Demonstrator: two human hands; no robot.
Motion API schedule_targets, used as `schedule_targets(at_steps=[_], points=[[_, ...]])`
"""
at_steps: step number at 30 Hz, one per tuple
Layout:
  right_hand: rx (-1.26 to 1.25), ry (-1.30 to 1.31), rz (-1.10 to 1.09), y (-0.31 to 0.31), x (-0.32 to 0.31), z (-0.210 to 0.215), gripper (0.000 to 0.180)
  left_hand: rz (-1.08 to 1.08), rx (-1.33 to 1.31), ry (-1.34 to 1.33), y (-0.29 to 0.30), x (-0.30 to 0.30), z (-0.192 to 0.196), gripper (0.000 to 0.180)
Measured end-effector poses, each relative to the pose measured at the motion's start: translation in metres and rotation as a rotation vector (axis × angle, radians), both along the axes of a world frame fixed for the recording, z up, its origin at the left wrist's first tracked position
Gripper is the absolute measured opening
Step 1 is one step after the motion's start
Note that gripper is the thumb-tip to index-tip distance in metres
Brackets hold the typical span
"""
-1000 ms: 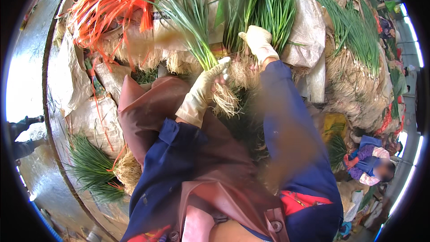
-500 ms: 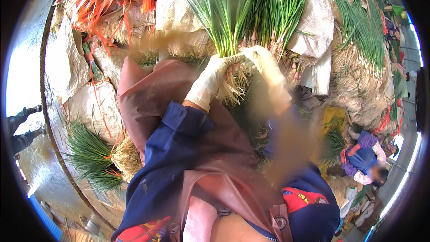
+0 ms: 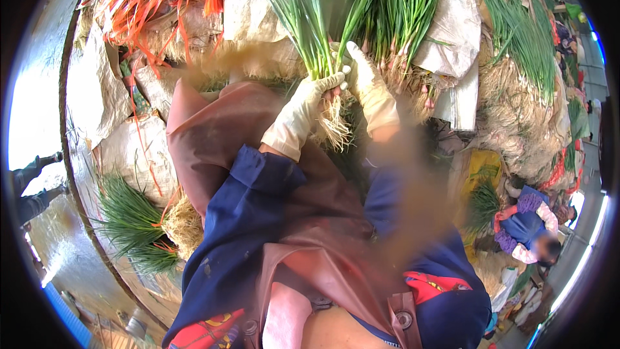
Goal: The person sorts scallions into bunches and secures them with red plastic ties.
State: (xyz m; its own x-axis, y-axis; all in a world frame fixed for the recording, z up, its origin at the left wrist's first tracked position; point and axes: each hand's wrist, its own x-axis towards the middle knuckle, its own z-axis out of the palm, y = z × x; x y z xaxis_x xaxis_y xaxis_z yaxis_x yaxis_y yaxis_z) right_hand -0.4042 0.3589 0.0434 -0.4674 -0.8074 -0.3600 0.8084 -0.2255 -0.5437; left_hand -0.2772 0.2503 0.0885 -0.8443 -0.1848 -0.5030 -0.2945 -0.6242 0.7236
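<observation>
My left hand (image 3: 302, 105), in a pale glove, is closed around the lower stems of a bunch of spring onions (image 3: 313, 39). Their green leaves point away from me, and the pale roots (image 3: 334, 126) hang below my fingers. Close on its right, my right hand (image 3: 369, 87), also gloved, has its thumb and fingers around a few more spring onion stems (image 3: 345, 33) at the bunch's right side. The fingertips partly hide those stems' lower ends. Just beyond lies a row of loose spring onions (image 3: 403, 19) with pinkish bulbs.
Orange plastic ties (image 3: 158, 0) lie at far left. Tied spring onion bundles (image 3: 132, 220) rest at my left. Pale sacking (image 3: 455, 32) and more spring onions (image 3: 523, 45) are at right. Another person (image 3: 526, 223) sits at lower right. A blurred brown patch covers part of my right sleeve.
My right hand has separated from my left and shifted slightly right, with a few stems spreading from the bunch. My left hand keeps its hold on the spring onions.
</observation>
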Motion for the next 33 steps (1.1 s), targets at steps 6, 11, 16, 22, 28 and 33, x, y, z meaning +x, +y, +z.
schedule_targets(at_steps=[6,11,16,22,28,33], points=[[0.133,0.136,-0.007,-0.002,0.007,0.01,0.041,0.058,0.278,0.0,0.0,-0.001,-0.01,0.024],[0.156,0.014,-0.084,0.001,0.013,0.002,0.042,0.13,0.561,0.019,0.004,-0.002,-0.013,0.026],[0.696,0.832,-0.146,0.025,0.011,0.016,0.037,-0.002,0.454,-0.093,-0.005,0.009,0.001,0.029],[0.348,0.328,0.387,0.121,0.043,0.073,0.043,0.044,0.306,0.039,-0.011,0.021,0.007,0.034],[1.65,1.549,0.415,0.011,-0.059,0.029,0.036,0.042,0.317,0.14,-0.009,0.006,-0.01,0.034],[1.692,1.601,0.598,-0.002,-0.07,0.021,0.036,0.086,0.24,0.027,-0.007,-0.002,-0.014,0.024]])
